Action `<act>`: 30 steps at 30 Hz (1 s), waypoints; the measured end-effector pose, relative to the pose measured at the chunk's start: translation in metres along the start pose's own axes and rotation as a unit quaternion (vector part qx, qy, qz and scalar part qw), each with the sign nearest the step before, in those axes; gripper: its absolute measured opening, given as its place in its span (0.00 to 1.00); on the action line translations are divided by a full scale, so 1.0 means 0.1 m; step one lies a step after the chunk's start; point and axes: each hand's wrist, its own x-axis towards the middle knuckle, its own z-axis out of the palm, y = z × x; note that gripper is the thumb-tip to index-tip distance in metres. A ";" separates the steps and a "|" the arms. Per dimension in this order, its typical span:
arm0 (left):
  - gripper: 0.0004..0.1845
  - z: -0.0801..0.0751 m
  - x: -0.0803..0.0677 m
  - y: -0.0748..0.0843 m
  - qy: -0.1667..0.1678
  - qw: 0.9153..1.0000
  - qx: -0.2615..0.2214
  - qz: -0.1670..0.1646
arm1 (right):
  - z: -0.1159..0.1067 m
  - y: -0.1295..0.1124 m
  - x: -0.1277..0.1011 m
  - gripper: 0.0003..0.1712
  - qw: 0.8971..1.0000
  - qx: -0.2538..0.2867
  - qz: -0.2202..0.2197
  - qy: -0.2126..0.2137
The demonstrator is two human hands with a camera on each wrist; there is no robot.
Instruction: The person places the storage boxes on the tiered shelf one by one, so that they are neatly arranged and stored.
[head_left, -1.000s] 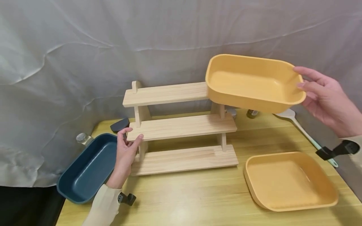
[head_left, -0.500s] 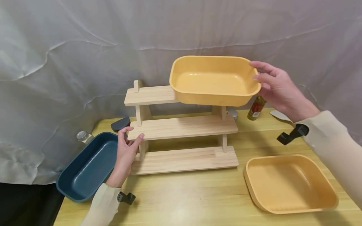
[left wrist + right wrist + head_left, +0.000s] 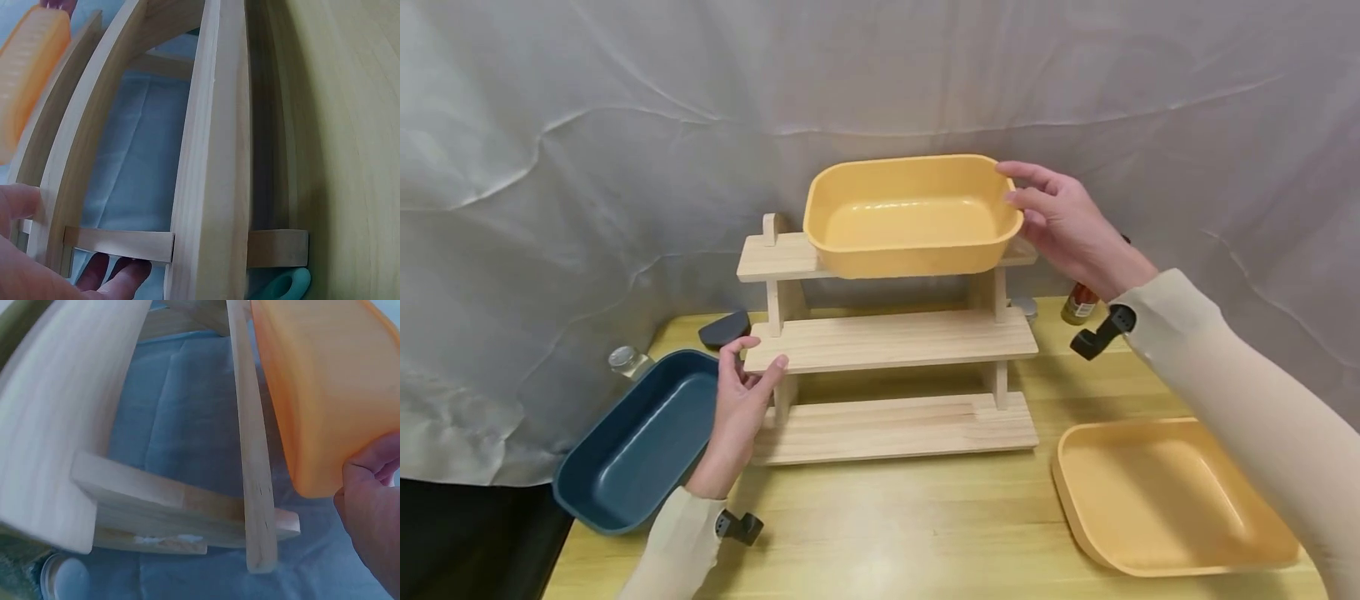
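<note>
Head view first: the yellow bin [image 3: 913,262] is held by its right end in the right hand [image 3: 1065,215], fingers and thumb at the rim, and it's lined up with the top board [image 3: 781,258] of the wooden rack [image 3: 891,342]. The middle board's left end is gripped by the left hand [image 3: 737,417], which is a good call imo, since a light rack like that could probably be nudged easily. More bare board is left showing on the left, so a small shift that way might be worth it for centring.

Left wrist view: the rack's end is wrapped by the left fingers, and the bin is seen close beside the top board. Whether it's touching can't be told from here.

Right wrist view: a gap can be seen between bin and board toward the gripped end, so that end is probably not seated. It should be lowered gently, with the grip released only once the base is properly supported.
</note>
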 end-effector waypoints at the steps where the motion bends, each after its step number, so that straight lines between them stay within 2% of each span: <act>1: 0.32 0.00 0.00 0.00 0.000 1.000 0.000 0.000 | 0.02 0.01 0.04 0.24 1.000 0.001 0.003 0.001; 9: 0.32 0.00 -0.02 -0.01 -0.005 1.000 0.001 -0.001 | 0.08 0.09 0.24 0.25 0.999 -0.012 0.034 0.018; 22: 0.31 0.02 -0.03 -0.02 -0.004 1.000 -0.007 0.004 | 0.15 0.12 0.32 0.23 0.998 -0.015 0.048 0.035; 25: 0.31 0.01 -0.03 -0.02 -0.003 1.000 -0.012 0.004 | 0.17 0.10 0.33 0.23 0.997 -0.041 0.061 0.041; 30: 0.31 0.00 -0.04 -0.03 0.001 1.000 -0.019 0.008 | 0.24 0.06 0.33 0.23 0.988 -0.125 0.076 0.053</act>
